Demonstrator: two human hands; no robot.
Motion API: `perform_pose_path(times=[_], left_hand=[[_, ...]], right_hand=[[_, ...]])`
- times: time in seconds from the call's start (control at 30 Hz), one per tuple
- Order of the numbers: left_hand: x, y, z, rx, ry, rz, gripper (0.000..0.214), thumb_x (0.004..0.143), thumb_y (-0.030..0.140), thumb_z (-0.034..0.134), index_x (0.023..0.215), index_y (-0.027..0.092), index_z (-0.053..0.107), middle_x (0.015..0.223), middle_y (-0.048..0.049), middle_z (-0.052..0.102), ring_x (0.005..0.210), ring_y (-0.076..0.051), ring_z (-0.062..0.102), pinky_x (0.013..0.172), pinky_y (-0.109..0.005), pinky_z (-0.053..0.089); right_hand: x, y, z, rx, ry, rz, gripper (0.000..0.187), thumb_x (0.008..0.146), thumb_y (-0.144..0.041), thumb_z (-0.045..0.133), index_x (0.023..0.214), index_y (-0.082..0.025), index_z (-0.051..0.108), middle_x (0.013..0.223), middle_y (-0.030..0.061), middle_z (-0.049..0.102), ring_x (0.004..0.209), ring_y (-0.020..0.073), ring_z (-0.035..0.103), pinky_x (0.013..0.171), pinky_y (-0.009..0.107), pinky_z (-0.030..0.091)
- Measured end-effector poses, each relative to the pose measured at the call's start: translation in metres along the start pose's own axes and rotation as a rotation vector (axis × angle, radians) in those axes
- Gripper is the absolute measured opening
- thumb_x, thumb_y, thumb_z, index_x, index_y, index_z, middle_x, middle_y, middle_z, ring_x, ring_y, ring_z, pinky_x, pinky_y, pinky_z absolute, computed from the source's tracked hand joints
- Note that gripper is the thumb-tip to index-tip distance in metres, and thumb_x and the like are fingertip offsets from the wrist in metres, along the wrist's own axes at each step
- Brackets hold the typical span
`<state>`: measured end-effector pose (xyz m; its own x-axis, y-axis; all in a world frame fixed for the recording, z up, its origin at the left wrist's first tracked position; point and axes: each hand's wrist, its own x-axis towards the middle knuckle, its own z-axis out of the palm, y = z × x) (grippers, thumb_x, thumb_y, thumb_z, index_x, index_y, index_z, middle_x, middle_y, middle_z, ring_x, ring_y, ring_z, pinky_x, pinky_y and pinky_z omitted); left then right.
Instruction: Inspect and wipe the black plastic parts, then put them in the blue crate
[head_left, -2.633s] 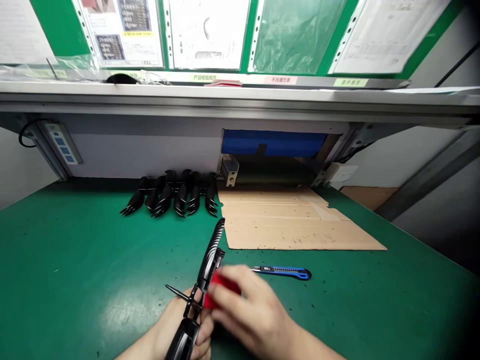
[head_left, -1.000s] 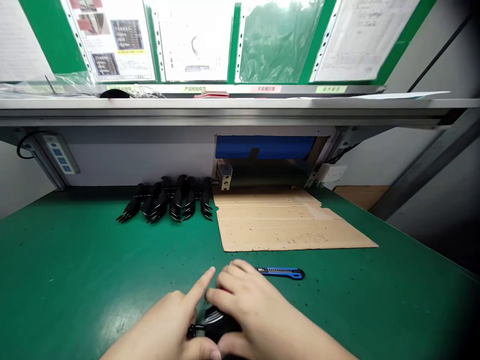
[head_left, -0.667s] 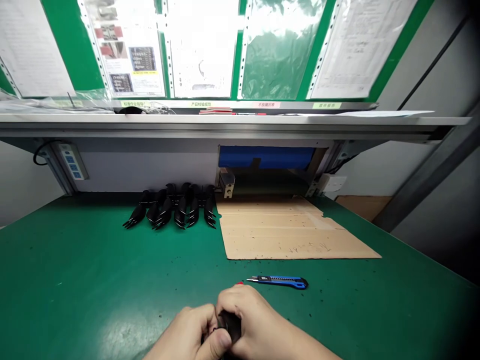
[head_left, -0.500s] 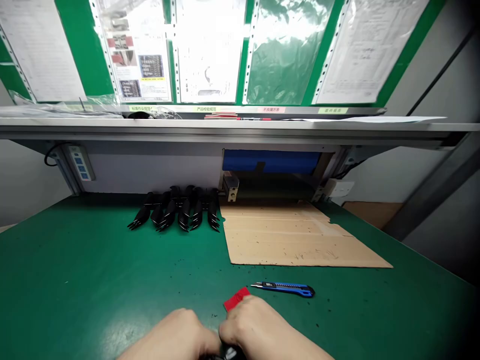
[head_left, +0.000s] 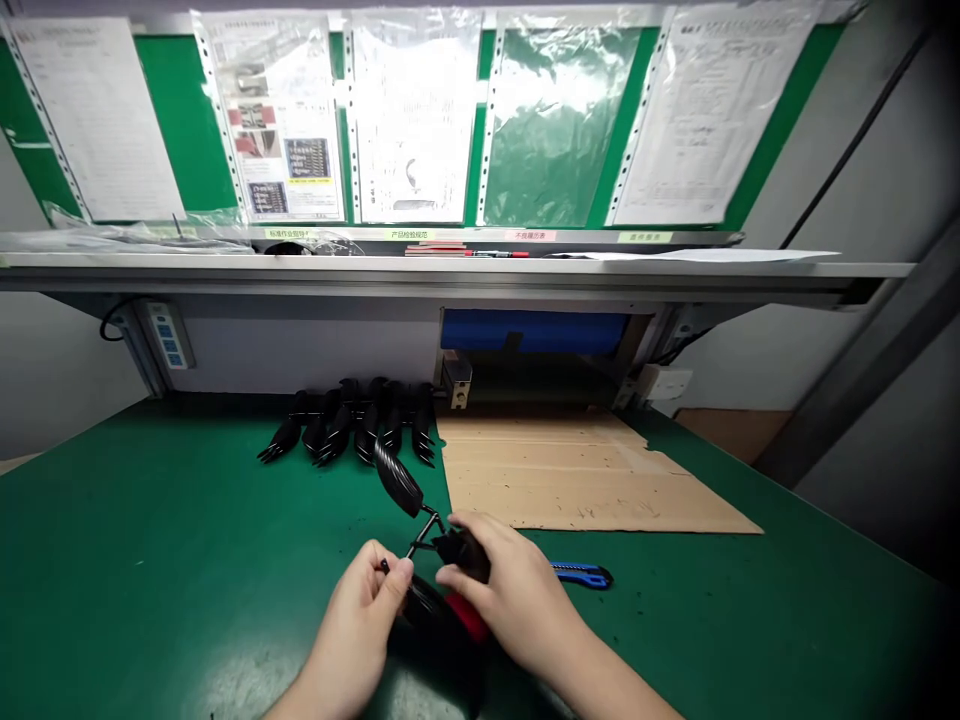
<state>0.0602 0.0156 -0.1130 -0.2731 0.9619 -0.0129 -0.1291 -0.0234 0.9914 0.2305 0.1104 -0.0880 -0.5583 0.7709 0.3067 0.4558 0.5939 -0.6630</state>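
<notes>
A glossy black plastic moulding (head_left: 400, 480) with curved, ribbed pieces joined by a thin rod frame is up in front of me over the table. My left hand (head_left: 364, 600) pinches the thin rod part between thumb and fingertips. Closed around a dark piece on the other side is my right hand (head_left: 510, 580). One ribbed piece points up and away to the left; another hangs low between the hands. A red patch (head_left: 466, 615) shows behind the moulding, partly hidden. Just beyond my right hand lies a blue utility knife (head_left: 585, 574), its front end covered by the hand.
Several similar black mouldings (head_left: 349, 420) lie in a row at the back of the green table (head_left: 187, 540). To their right is a flat cardboard sheet (head_left: 555, 490) before a blue-topped opening (head_left: 532, 330). A shelf (head_left: 337, 275) spans above, with papers behind it.
Both hands have risen from the bottom edge, bringing the black moulding up into view. The right hand now covers the knife's tip. The camera view has tilted slightly upward.
</notes>
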Motion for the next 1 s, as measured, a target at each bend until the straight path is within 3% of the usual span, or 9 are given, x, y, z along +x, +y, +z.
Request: perform_pose_path(times=[0.23, 0.3, 0.37, 0.43, 0.53, 0.67, 0.77, 0.9, 1.0], left_hand=[[-0.008, 0.005, 0.009, -0.567, -0.121, -0.318, 0.039, 0.079, 0.051, 0.065, 0.084, 0.015, 0.053, 0.075, -0.0041, 0.057, 0.063, -0.013, 0.054, 0.062, -0.025, 0.038], [-0.001, 0.014, -0.003, -0.353, -0.094, -0.216, 0.038, 0.079, 0.052, 0.063, 0.079, 0.015, 0.053, 0.068, -0.0006, 0.053, 0.058, -0.011, 0.048, 0.058, -0.023, 0.035], [0.010, 0.022, -0.023, 0.067, 0.029, -0.032, 0.040, 0.080, 0.053, 0.062, 0.069, 0.017, 0.048, 0.058, 0.0040, 0.043, 0.053, -0.010, 0.036, 0.053, -0.022, 0.027], [0.021, 0.030, -0.046, 0.395, 0.225, 0.110, 0.043, 0.080, 0.054, 0.060, 0.065, 0.018, 0.043, 0.054, 0.0061, 0.034, 0.052, -0.010, 0.029, 0.051, -0.023, 0.020], [0.030, 0.042, -0.073, 0.455, 0.339, 0.145, 0.044, 0.085, 0.058, 0.050, 0.067, 0.020, 0.038, 0.055, 0.0068, 0.029, 0.053, -0.010, 0.024, 0.051, -0.024, 0.019], [0.025, 0.055, -0.082, 0.376, 0.097, 0.061, 0.044, 0.083, 0.059, 0.051, 0.067, 0.020, 0.037, 0.056, 0.0077, 0.023, 0.053, -0.010, 0.019, 0.049, -0.025, 0.018], [0.011, 0.066, -0.076, 0.313, -0.244, -0.046, 0.038, 0.083, 0.053, 0.056, 0.069, 0.020, 0.042, 0.058, 0.0074, 0.026, 0.053, -0.010, 0.019, 0.049, -0.025, 0.017], [0.000, 0.072, -0.067, 0.257, -0.541, 0.010, 0.028, 0.085, 0.043, 0.057, 0.079, 0.016, 0.056, 0.062, 0.0049, 0.036, 0.057, -0.010, 0.025, 0.053, -0.025, 0.020], [0.003, 0.064, -0.062, 0.153, -0.583, -0.001, 0.030, 0.083, 0.044, 0.060, 0.078, 0.014, 0.060, 0.062, 0.0035, 0.040, 0.058, -0.010, 0.028, 0.055, -0.025, 0.020]], right_hand=[[0.005, 0.004, 0.014, -0.381, 0.112, -0.165, 0.035, 0.085, -0.023, 0.068, 0.115, -0.016, 0.054, 0.099, 0.0052, 0.064, 0.089, 0.0240, 0.060, 0.079, 0.034, 0.044], [0.010, -0.001, 0.016, -0.410, 0.086, -0.126, 0.022, 0.087, -0.024, 0.065, 0.106, -0.017, 0.056, 0.091, 0.0037, 0.064, 0.082, 0.0220, 0.061, 0.071, 0.030, 0.044], [0.014, -0.010, 0.022, -0.452, -0.087, -0.103, 0.014, 0.086, -0.028, 0.067, 0.091, -0.020, 0.058, 0.079, 0.0005, 0.063, 0.071, 0.0200, 0.060, 0.059, 0.026, 0.040], [0.017, -0.020, 0.029, -0.483, -0.274, -0.163, 0.023, 0.078, -0.033, 0.077, 0.078, -0.021, 0.057, 0.070, -0.0025, 0.060, 0.064, 0.0185, 0.058, 0.053, 0.025, 0.034], [0.019, -0.034, 0.037, -0.474, -0.385, -0.326, 0.042, 0.060, -0.044, 0.090, 0.079, -0.023, 0.058, 0.075, -0.0040, 0.059, 0.073, 0.0197, 0.056, 0.063, 0.026, 0.037], [0.021, -0.050, 0.022, -0.518, -0.202, -0.502, 0.062, 0.057, -0.049, 0.092, 0.101, -0.024, 0.055, 0.101, 0.0025, 0.055, 0.091, 0.0241, 0.049, 0.079, 0.033, 0.038], [0.022, -0.061, 0.002, -0.720, -0.153, -0.650, 0.033, 0.076, -0.023, 0.080, 0.099, -0.022, 0.056, 0.103, 0.0056, 0.055, 0.093, 0.0248, 0.049, 0.085, 0.038, 0.034], [0.014, -0.067, -0.013, -0.646, -0.496, -0.675, 0.016, 0.080, -0.012, 0.066, 0.075, -0.020, 0.054, 0.070, -0.0043, 0.054, 0.065, 0.0134, 0.048, 0.068, 0.025, 0.034], [0.013, -0.062, -0.014, -0.502, -0.640, -0.556, 0.021, 0.072, -0.017, 0.074, 0.070, -0.020, 0.053, 0.062, -0.0081, 0.051, 0.054, 0.0095, 0.043, 0.054, 0.020, 0.028]])
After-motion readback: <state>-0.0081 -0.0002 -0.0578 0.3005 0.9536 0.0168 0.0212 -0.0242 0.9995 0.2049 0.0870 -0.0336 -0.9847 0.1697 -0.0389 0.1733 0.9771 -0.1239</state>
